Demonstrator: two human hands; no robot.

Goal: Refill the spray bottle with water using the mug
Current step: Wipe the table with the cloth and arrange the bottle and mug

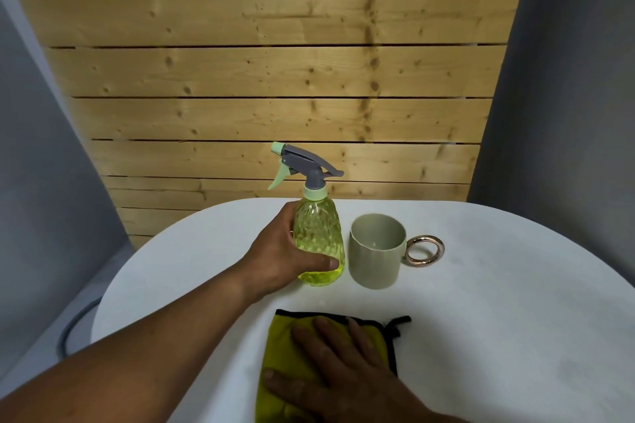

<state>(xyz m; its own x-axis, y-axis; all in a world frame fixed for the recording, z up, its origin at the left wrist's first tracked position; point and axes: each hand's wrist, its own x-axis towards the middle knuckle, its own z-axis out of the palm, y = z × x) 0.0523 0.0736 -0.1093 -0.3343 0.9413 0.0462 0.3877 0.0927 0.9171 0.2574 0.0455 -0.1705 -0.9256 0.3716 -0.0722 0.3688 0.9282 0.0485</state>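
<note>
A yellow-green spray bottle [318,237] with a grey and mint trigger head stands upright on the white round table [498,302]. My left hand [285,251] grips its body from the left, thumb across the front near the base. Just to its right stands a grey-green mug [376,261] with a copper ring handle pointing right; its inside looks dark and I cannot tell how much water it holds. My right hand [340,374] rests flat, fingers straight, on a yellow cloth [292,347] with black edging at the table's near edge.
A wooden slat wall [275,79] rises behind the table, with grey panels on both sides. A grey hose or cable [74,323] lies on the floor at the left. The table's right half is bare white surface.
</note>
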